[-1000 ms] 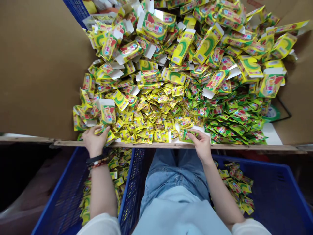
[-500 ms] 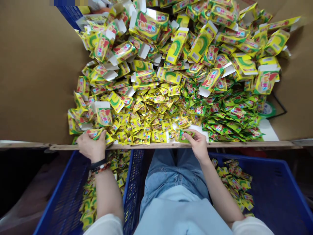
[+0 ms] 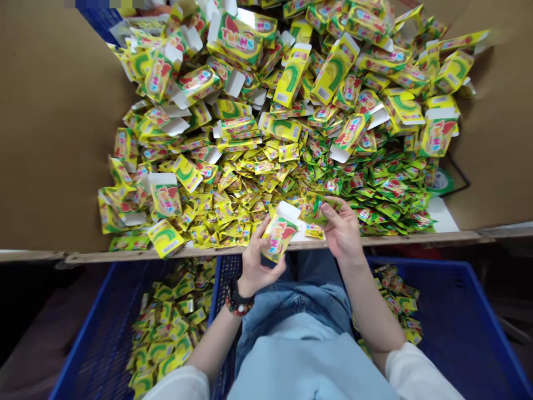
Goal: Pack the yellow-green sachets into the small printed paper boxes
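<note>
"What's that box (image 3: 276, 239), just below the frame's centre?"
"Yellow and green, red fruit print, white end flap raised; thin, stiff card. The left hand (image 3: 255, 265) curls half closed around its lower edges."
"And the right hand (image 3: 345, 230)?"
"Pinching at least one crinkled, glossy green-and-yellow packet (image 3: 311, 209), just right of the flap."
"Beyond?"
"Small yellow sachets (image 3: 237, 194) mid-frame, then cartons (image 3: 239, 38) heaped across the top."

Bright whitish light covers the surface (image 3: 443, 214), glinting off glossy boxes (image 3: 238, 38) toward its back. Below its front edge, the blue crates (image 3: 445, 333) sit dim, with near-black shadow leftward. Cardboard (image 3: 50, 144) along the left edge looks blurred.
</note>
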The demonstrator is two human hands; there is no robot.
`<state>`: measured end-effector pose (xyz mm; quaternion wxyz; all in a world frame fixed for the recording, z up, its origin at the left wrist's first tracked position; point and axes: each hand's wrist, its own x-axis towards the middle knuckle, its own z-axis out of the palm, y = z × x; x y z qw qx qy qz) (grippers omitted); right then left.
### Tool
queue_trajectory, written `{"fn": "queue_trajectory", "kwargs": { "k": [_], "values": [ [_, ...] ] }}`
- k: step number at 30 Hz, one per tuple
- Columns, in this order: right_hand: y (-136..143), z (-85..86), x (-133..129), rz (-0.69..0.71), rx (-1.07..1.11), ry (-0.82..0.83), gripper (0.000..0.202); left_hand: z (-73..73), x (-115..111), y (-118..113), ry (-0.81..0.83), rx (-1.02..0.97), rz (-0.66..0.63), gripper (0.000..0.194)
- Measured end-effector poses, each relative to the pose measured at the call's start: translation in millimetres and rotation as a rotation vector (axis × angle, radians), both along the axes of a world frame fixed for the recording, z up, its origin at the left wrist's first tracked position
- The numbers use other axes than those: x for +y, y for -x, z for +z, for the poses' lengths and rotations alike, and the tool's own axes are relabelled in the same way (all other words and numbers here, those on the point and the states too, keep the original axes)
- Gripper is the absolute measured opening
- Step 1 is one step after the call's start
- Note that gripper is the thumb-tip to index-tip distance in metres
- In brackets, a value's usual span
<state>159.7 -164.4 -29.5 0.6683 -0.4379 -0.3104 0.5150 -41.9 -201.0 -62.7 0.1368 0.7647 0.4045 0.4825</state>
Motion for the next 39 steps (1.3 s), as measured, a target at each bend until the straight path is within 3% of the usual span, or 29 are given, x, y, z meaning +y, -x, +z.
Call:
{"fn": "queue_trajectory", "kwargs": {
  "k": [4, 8, 13, 18, 20, 23, 28, 31, 34, 37, 39],
  "values": [
    [-18, 9.9, 8, 0.122, -0.134, 0.04, 0.028, -11.4, 4, -16, -0.026, -0.055, -0.156, 0.058],
    [-18, 13.7, -2, 0.158, -0.332, -0.012, 0.02, -13.1, 12, -24, 0.057, 0.097, -0.053, 0.076],
    [-14, 21.1, -17, 0.269, -0.684, -0.13, 0.009, -22.2, 21, -43, 0.125, 0.092, 0.123, 0.06],
    [-21, 33.4, -13, 0.393, -1.104, -0.105, 0.018, -27.8, 23, -61, 0.112, 0.125, 0.113, 0.042],
    [-14, 35.1, -12, 0.336, -1.306, -0.093, 0.018, -30.0, 22, -66, 0.111, 0.118, 0.136, 0.043],
    [7, 25.4, -14, 0.133, -1.482, -0.15, 0.022, -35.0, 21, -71, 0.109, 0.037, 0.19, 0.043],
    [32, -13.0, -27, -0.08, -1.325, -0.296, 0.025, -42.0, 21, -67, 0.095, -0.074, 0.214, 0.041],
    [31, -24.4, -35, -0.007, -1.233, -0.316, 0.026, -43.8, 20, -64, 0.147, -0.064, 0.206, 0.037],
    [26, -25.8, -37, 0.003, -1.046, -0.313, 0.028, -47.6, 17, -63, 0.138, -0.066, 0.214, 0.05],
    [22, -28.7, -33, -0.026, -0.748, -0.151, 0.04, -53.4, 14, -66, 0.041, -0.093, 0.13, 0.06],
    [20, -31.9, -31, 0.134, -0.55, -0.042, 0.046, -55.7, 13, -69, 0.015, -0.085, 0.036, 0.05]
  ]
}}
